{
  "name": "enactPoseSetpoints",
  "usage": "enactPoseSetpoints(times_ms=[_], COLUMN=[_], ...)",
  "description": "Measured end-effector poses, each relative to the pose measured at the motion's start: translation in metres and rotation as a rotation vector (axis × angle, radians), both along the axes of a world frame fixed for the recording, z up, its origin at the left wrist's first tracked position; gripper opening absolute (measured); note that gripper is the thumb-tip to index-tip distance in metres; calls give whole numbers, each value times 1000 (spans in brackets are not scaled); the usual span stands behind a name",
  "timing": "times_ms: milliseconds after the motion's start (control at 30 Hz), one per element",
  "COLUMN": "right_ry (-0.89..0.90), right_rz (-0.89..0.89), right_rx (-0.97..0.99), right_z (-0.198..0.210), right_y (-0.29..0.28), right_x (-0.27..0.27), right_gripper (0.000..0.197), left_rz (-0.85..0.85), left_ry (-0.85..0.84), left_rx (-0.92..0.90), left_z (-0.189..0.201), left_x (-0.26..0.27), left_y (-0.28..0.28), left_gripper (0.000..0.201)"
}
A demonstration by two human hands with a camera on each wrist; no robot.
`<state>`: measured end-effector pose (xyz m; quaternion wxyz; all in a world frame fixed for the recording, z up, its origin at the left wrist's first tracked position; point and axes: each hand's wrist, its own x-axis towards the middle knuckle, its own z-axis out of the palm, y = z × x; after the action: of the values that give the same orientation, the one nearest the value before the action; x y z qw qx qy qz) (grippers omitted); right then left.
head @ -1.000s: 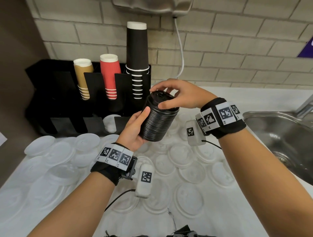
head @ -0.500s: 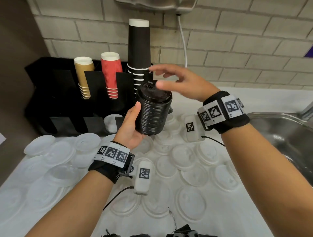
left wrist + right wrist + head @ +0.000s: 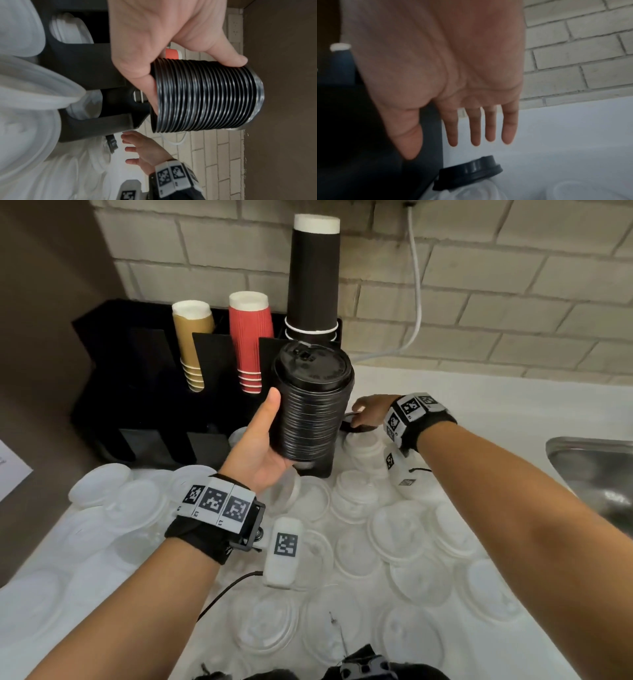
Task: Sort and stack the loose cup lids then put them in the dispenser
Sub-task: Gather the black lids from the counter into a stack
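Far left of the head view: black cup dispenser (image 3: pixel 137 378) against the brick wall (image 3: pixel 513 313), holding a tan cup stack (image 3: pixel 191 344), a red cup stack (image 3: pixel 250 337) and a tall black cup stack (image 3: pixel 313 275), in that order across.

Centre: left hand (image 3: pixel 257 446) grips the stack of black lids (image 3: pixel 311 402), thumb up one side, fingers curled round the far side. Stack held clear of the counter (image 3: pixel 496 412), roughly upright, in front of the dispenser's right end. Left wrist view shows the lids nested evenly, ridged edges aligned.

Right of centre: right hand (image 3: pixel 371 409) reaches low beside the dispenser's right end. Right wrist view shows its fingers (image 3: pixel 508 128) straight and spread, holding nothing, just above a single black lid (image 3: pixel 471 171). That lid sits tilted on clear lids next to the dispenser wall. Contact between hand and lid: cannot tell.

Lower frame: clear lids (image 3: pixel 404 525) scattered loose over the white counter, some overlapping.

Far right edge: corner of a steel sink (image 3: pixel 596 470).
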<state>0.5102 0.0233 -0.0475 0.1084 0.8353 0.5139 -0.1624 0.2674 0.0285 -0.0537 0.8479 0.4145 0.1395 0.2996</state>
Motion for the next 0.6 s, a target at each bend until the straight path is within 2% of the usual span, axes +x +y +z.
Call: enactPoseSetpoints(times_ms=[100,233,467,600], right_ry=[-122,-197,-71,-10], right_rz=[24,26,-31,-114], right_rx=[-51,18,40,172], right_z=[-19,-39,-51,-44], right_y=[17,21,20,10], right_x=[8,19,19,16], right_gripper=[57,52,65,57], left_rz=[13,40,26,16], left_ry=[-9,-4,2,-12], left_rx=[-14,-32,-31,-25], left_z=[4,5,0,-5], left_x=[1,3,1,0], left_y=[4,5,3,5], left_gripper=[68,72,73,68])
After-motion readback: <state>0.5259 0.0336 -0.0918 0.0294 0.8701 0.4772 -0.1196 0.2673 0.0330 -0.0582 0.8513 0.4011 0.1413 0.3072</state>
